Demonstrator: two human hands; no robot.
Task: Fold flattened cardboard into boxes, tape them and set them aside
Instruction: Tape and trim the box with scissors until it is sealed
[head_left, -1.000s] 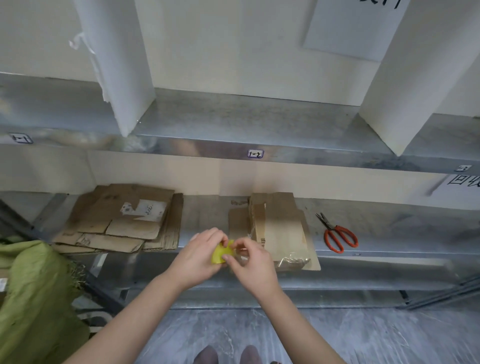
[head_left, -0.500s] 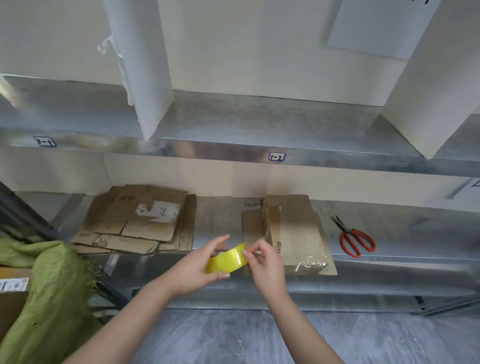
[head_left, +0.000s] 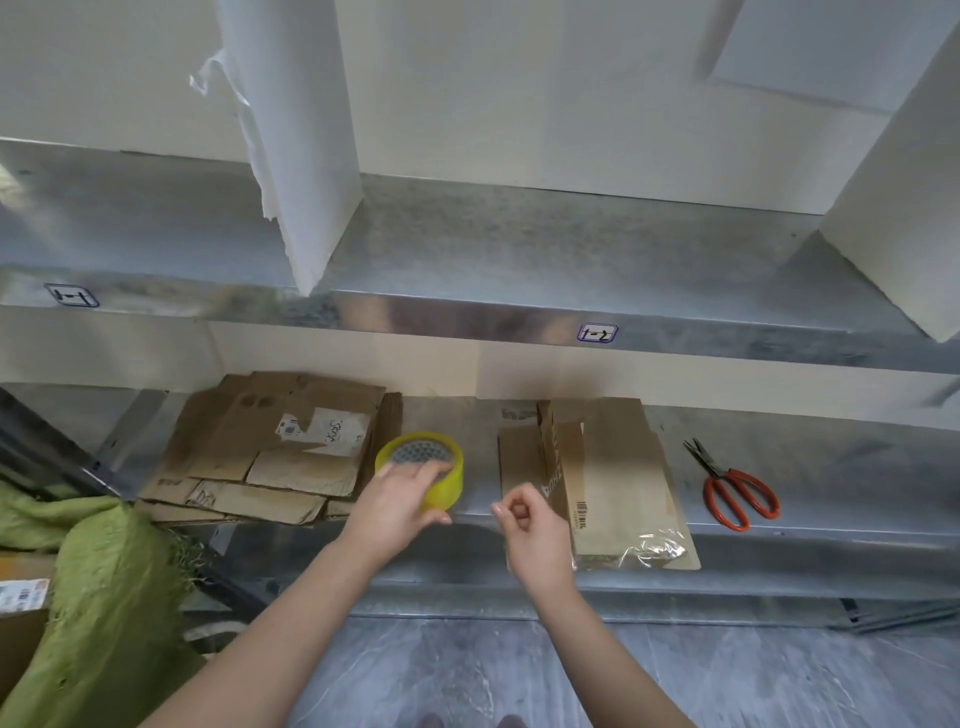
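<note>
- The left hand (head_left: 395, 506) grips the yellow tape roll (head_left: 422, 474), thumb under and fingers over its rim. Half a second ago the roll was edge-on between both hands; now its open core faces up.
- The right hand (head_left: 530, 527) has come off the roll and sits apart from it, fingers curled, thumb to forefinger. I cannot tell whether it pinches a clear tape end.
- The flat cardboard piece (head_left: 608, 467) lies just beyond the right hand on the shelf (head_left: 457, 415), unfolded and untaped, so box-making looks barely begun.
- The flattened cardboard stack (head_left: 280, 447) lies left of the left hand.
- The scissors (head_left: 737, 493) lie well right of the right hand.
</note>
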